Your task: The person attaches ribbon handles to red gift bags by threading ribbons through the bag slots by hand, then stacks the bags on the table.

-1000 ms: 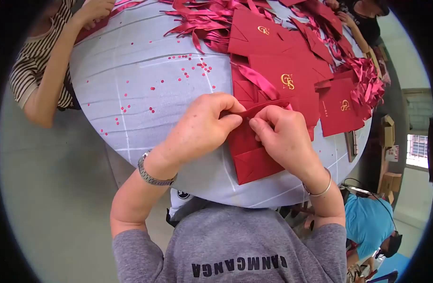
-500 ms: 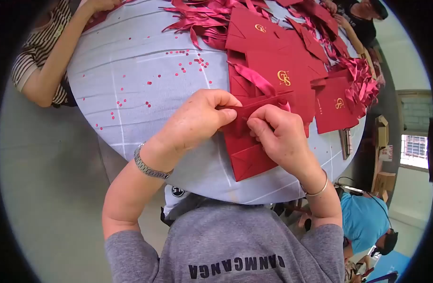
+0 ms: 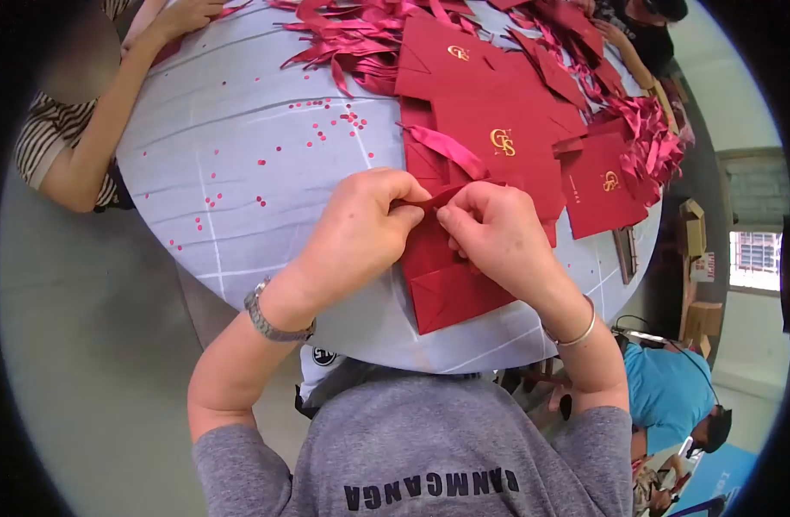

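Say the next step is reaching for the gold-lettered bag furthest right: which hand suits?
Probably the right hand: it is nearer that red bag, while the left hand would have to reach across it. Both are busy at another bag, though.

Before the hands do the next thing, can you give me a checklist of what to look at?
1. Left hand pinching the edge of the red paper bag: ok.
2. Right hand grip on the bag: cannot tell, contact hidden.
3. Shiny pink ribbon fastened to the bag: cannot tell.
4. Bag inside the table's near edge: ok.
5. Pale cloth free of small round red dots: not ok, they're scattered.
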The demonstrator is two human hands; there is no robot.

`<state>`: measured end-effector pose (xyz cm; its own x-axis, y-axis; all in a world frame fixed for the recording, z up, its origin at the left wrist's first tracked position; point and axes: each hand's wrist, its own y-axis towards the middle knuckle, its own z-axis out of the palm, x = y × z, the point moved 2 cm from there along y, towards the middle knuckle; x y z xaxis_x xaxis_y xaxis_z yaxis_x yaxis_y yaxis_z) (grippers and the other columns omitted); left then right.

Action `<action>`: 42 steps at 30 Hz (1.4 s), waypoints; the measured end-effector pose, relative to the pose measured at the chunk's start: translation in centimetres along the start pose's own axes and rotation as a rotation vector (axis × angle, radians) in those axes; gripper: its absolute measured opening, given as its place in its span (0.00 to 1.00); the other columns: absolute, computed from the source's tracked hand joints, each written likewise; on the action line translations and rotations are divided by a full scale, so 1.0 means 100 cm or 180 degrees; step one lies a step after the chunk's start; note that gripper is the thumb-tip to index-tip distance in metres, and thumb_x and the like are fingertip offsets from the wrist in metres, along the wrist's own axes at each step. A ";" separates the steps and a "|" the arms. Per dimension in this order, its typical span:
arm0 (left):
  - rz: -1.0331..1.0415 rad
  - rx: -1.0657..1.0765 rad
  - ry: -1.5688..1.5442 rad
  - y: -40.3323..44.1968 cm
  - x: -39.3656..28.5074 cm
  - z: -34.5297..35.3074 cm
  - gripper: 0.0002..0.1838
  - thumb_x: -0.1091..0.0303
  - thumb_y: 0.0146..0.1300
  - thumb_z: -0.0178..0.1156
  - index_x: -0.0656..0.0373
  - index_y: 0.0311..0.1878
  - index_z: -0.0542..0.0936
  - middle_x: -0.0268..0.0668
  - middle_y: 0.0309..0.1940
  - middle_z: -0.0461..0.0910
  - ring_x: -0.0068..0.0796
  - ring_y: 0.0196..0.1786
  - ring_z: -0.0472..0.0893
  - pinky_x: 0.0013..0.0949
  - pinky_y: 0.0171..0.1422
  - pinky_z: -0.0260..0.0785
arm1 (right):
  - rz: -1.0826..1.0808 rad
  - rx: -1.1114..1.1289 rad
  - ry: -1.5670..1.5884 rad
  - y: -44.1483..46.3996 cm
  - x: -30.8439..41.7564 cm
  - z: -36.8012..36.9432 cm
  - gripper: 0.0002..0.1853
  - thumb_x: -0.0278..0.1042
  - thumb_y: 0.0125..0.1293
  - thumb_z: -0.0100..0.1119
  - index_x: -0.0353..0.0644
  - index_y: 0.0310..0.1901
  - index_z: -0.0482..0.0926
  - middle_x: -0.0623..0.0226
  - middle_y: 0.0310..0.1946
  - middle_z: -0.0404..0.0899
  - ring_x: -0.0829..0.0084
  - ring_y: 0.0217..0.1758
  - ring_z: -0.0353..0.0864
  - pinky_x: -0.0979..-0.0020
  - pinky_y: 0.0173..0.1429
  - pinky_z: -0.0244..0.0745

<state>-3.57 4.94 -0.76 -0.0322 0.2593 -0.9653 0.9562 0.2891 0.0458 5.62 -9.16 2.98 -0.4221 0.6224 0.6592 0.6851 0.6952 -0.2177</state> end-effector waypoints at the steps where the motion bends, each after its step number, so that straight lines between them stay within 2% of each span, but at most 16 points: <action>1: 0.0033 0.0028 -0.0007 0.000 0.001 0.002 0.06 0.80 0.59 0.59 0.67 0.39 0.81 0.33 0.27 0.78 0.21 0.32 0.76 0.28 0.36 0.69 | -0.0473 -0.0205 -0.0416 0.000 0.004 -0.002 0.08 0.30 0.64 0.61 0.33 0.32 0.79 0.61 0.20 0.80 0.72 0.21 0.79 0.69 0.28 0.76; 3: 0.0998 -0.0441 0.0658 -0.002 -0.006 0.002 0.07 0.81 0.54 0.61 0.68 0.38 0.81 0.43 0.29 0.79 0.37 0.32 0.80 0.34 0.37 0.71 | -0.0941 -0.0437 -0.0858 -0.003 0.011 -0.003 0.08 0.30 0.63 0.61 0.34 0.30 0.79 0.57 0.21 0.79 0.65 0.21 0.80 0.64 0.31 0.78; 4: 0.1029 -0.0432 0.0651 -0.003 -0.008 0.003 0.07 0.81 0.54 0.61 0.68 0.38 0.81 0.43 0.29 0.79 0.37 0.32 0.80 0.34 0.37 0.71 | -0.1099 -0.0590 -0.1253 -0.004 0.015 -0.001 0.08 0.30 0.62 0.61 0.35 0.29 0.78 0.55 0.21 0.79 0.58 0.23 0.80 0.60 0.33 0.78; 6: 0.0972 -0.0516 0.0664 -0.005 -0.013 0.002 0.05 0.80 0.52 0.62 0.67 0.34 0.80 0.50 0.32 0.80 0.52 0.38 0.80 0.45 0.43 0.73 | -0.1251 -0.0773 -0.1656 -0.006 0.022 0.002 0.09 0.31 0.62 0.60 0.36 0.28 0.76 0.52 0.22 0.78 0.52 0.24 0.80 0.55 0.35 0.77; 10: 0.1033 -0.0640 0.0673 -0.005 -0.011 0.001 0.05 0.81 0.51 0.62 0.67 0.33 0.79 0.50 0.31 0.80 0.52 0.38 0.80 0.45 0.43 0.73 | -0.1136 -0.0726 -0.1740 -0.006 0.023 0.005 0.09 0.32 0.63 0.58 0.37 0.28 0.73 0.51 0.22 0.77 0.49 0.26 0.80 0.54 0.31 0.75; 12: 0.1056 -0.0648 0.0671 -0.005 -0.010 0.001 0.06 0.82 0.51 0.62 0.68 0.34 0.79 0.48 0.30 0.80 0.47 0.33 0.80 0.38 0.38 0.72 | -0.1201 -0.0710 -0.1739 -0.008 0.023 0.005 0.09 0.31 0.63 0.58 0.37 0.28 0.73 0.51 0.22 0.77 0.50 0.25 0.80 0.55 0.29 0.75; 16: 0.1141 -0.0463 0.0710 -0.003 -0.009 0.003 0.05 0.82 0.50 0.62 0.67 0.32 0.79 0.50 0.32 0.81 0.52 0.37 0.80 0.44 0.41 0.73 | -0.1106 -0.0600 -0.2177 -0.011 0.030 0.004 0.08 0.31 0.63 0.57 0.37 0.30 0.73 0.52 0.22 0.78 0.51 0.26 0.81 0.56 0.31 0.76; 19: 0.0829 -0.0408 0.0257 0.002 -0.004 -0.001 0.05 0.80 0.51 0.64 0.67 0.33 0.80 0.48 0.31 0.81 0.46 0.34 0.81 0.40 0.40 0.73 | -0.1150 -0.0661 -0.2104 -0.008 0.028 -0.001 0.07 0.31 0.62 0.59 0.37 0.33 0.73 0.53 0.24 0.79 0.52 0.29 0.82 0.58 0.34 0.77; 21: 0.0441 -0.0281 -0.0411 0.005 0.001 -0.002 0.06 0.78 0.54 0.65 0.68 0.36 0.81 0.45 0.31 0.81 0.37 0.32 0.81 0.36 0.38 0.73 | -0.1474 -0.0963 -0.1303 -0.007 0.023 -0.005 0.08 0.31 0.61 0.62 0.38 0.37 0.74 0.55 0.27 0.80 0.54 0.32 0.83 0.60 0.36 0.78; 25: 0.0547 0.0058 -0.0427 0.003 -0.011 -0.007 0.07 0.76 0.57 0.64 0.68 0.39 0.82 0.43 0.33 0.81 0.31 0.31 0.80 0.33 0.37 0.73 | -0.1662 -0.0709 -0.1010 -0.009 0.012 -0.008 0.12 0.31 0.57 0.67 0.39 0.41 0.75 0.56 0.30 0.81 0.56 0.33 0.83 0.62 0.36 0.77; 27: -0.0481 0.0226 -0.0809 0.002 -0.018 -0.009 0.07 0.75 0.59 0.61 0.65 0.40 0.83 0.43 0.34 0.81 0.34 0.32 0.81 0.34 0.38 0.73 | -0.1725 -0.0829 -0.0972 -0.013 0.006 -0.010 0.13 0.31 0.56 0.68 0.39 0.40 0.75 0.57 0.30 0.81 0.57 0.33 0.83 0.63 0.36 0.77; 28: -0.0472 0.0221 -0.0800 0.004 -0.021 -0.010 0.07 0.75 0.59 0.61 0.65 0.40 0.83 0.43 0.34 0.81 0.34 0.32 0.81 0.34 0.38 0.73 | -0.1764 -0.0929 -0.0948 -0.015 0.004 -0.011 0.14 0.32 0.56 0.69 0.39 0.40 0.75 0.57 0.30 0.81 0.58 0.32 0.83 0.63 0.35 0.77; 30: 0.0613 0.0091 0.0400 0.011 -0.032 -0.012 0.09 0.73 0.57 0.61 0.63 0.40 0.83 0.45 0.33 0.80 0.39 0.34 0.81 0.36 0.41 0.74 | -0.1813 -0.0938 -0.0901 -0.020 0.004 -0.011 0.14 0.31 0.55 0.70 0.39 0.39 0.75 0.58 0.29 0.81 0.59 0.31 0.83 0.64 0.34 0.77; 34: 0.0798 0.0806 0.0922 0.023 -0.051 -0.020 0.08 0.77 0.55 0.62 0.61 0.39 0.84 0.39 0.31 0.79 0.33 0.35 0.79 0.33 0.40 0.71 | -0.1881 -0.0985 -0.0839 -0.025 0.004 -0.011 0.15 0.31 0.53 0.71 0.40 0.38 0.75 0.60 0.26 0.80 0.61 0.29 0.82 0.64 0.32 0.76; 39: 0.1354 0.1159 0.1496 0.032 -0.060 -0.014 0.07 0.78 0.51 0.61 0.63 0.35 0.82 0.42 0.33 0.78 0.43 0.38 0.78 0.37 0.43 0.71 | -0.2057 -0.1169 -0.0795 -0.025 0.000 -0.008 0.16 0.31 0.51 0.73 0.40 0.38 0.75 0.61 0.25 0.80 0.63 0.27 0.82 0.65 0.30 0.75; 42: 0.1252 0.1263 0.1818 0.034 -0.058 -0.011 0.05 0.78 0.52 0.60 0.64 0.34 0.80 0.42 0.32 0.77 0.45 0.39 0.78 0.39 0.43 0.71 | -0.2090 -0.1233 -0.0772 -0.030 0.001 -0.010 0.16 0.32 0.52 0.72 0.40 0.40 0.76 0.62 0.27 0.80 0.63 0.28 0.82 0.65 0.32 0.75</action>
<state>-0.45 5.40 5.28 0.2875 0.7373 -0.6114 0.9572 -0.2433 0.1568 4.10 -11.55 4.37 -0.8976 0.2212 0.3813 0.3906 0.8000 0.4555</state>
